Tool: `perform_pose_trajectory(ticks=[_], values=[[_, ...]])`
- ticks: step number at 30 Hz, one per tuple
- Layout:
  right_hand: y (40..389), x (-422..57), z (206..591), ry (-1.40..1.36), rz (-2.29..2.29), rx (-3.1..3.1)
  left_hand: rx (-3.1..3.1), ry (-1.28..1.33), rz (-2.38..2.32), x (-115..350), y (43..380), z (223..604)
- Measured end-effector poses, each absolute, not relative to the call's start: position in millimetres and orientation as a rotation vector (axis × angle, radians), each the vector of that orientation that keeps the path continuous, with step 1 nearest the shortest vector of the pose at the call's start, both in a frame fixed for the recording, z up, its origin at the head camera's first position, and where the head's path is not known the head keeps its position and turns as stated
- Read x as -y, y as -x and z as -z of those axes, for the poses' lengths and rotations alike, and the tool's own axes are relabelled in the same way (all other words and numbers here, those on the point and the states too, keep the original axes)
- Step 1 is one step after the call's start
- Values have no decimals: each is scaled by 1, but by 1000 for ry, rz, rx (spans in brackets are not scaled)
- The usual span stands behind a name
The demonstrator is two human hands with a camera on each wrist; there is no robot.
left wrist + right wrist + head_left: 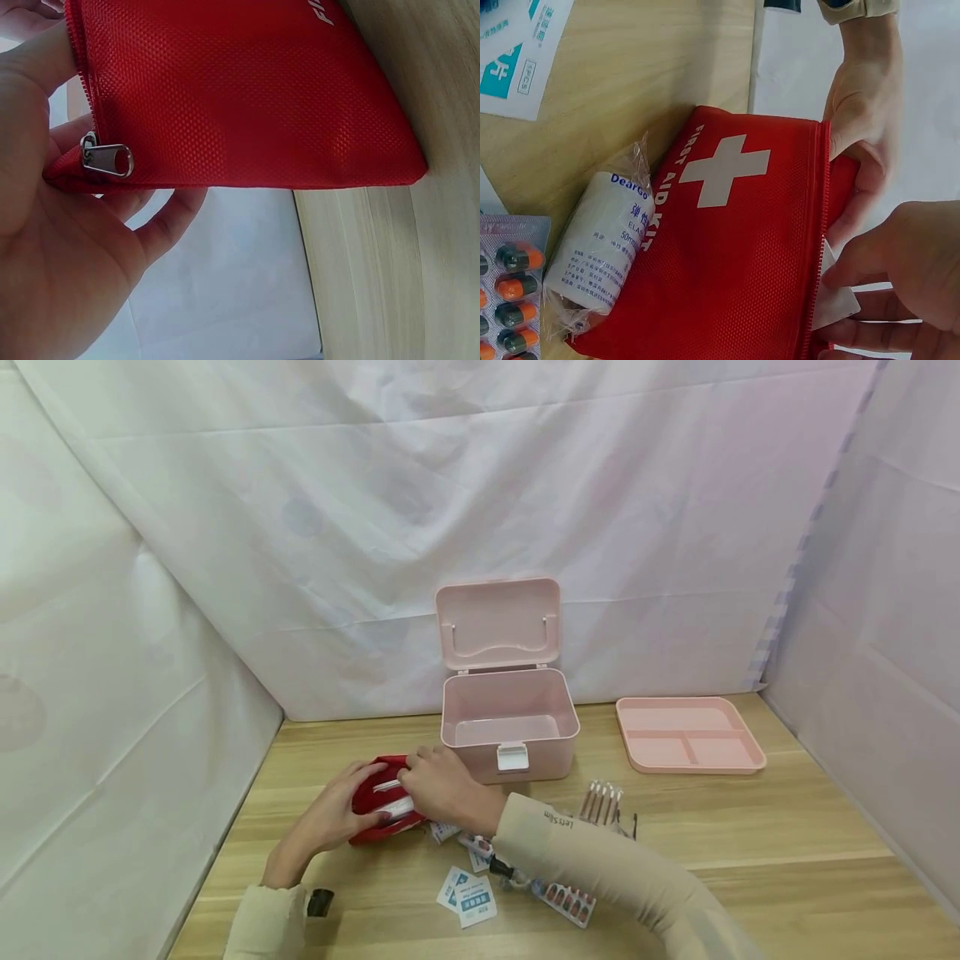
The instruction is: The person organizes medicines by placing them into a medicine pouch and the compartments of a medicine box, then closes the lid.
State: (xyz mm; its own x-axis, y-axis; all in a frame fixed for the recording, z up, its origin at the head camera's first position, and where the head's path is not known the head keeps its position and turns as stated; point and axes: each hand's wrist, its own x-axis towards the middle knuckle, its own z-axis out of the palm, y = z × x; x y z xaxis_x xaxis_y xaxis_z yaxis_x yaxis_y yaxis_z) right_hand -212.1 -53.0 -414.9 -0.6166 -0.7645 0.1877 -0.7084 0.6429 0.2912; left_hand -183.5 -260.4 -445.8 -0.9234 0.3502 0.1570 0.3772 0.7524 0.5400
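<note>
My left hand (337,810) grips the red first aid pouch (757,202) at one end of its unzipped mouth, thumb on one side and fingers on the other. The zipper pull (107,159) hangs by that palm. At the mouth, my right hand (444,785) pinches a white packet (836,292) that pokes out past the zipper. More white contents (399,808) show inside the pouch. Against the pouch's front lies a plastic-wrapped elastic bandage roll (600,240). Part of the right fingers is hidden behind the packet and pouch.
Behind the hands stands a pink box (540,760) with its lid raised. A pink divided tray (693,735) lies to the right. Nearer are blue-and-white packets (476,902), a capsule blister pack (567,903) and several cotton swabs (600,802). White cloth (375,527) hangs around the table.
</note>
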Motion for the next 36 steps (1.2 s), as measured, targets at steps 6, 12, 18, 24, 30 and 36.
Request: perform_pose_trajectory(ticks=[6,12,18,24,30,36], values=[[210,58,415,-1201,364,2600,2895,608,910,261,183,446],[208,66,418,-1207,405,2632,2874,641,885,262,184,447],[208,69,422,-1189,382,2665,2858,658,871,262,184,447],[209,71,429,-1173,328,2677,2861,658,881,262,184,447],[210,72,431,-1178,342,2714,2876,645,900,262,184,448],[210,72,432,-1182,329,2735,2890,616,921,261,184,448]])
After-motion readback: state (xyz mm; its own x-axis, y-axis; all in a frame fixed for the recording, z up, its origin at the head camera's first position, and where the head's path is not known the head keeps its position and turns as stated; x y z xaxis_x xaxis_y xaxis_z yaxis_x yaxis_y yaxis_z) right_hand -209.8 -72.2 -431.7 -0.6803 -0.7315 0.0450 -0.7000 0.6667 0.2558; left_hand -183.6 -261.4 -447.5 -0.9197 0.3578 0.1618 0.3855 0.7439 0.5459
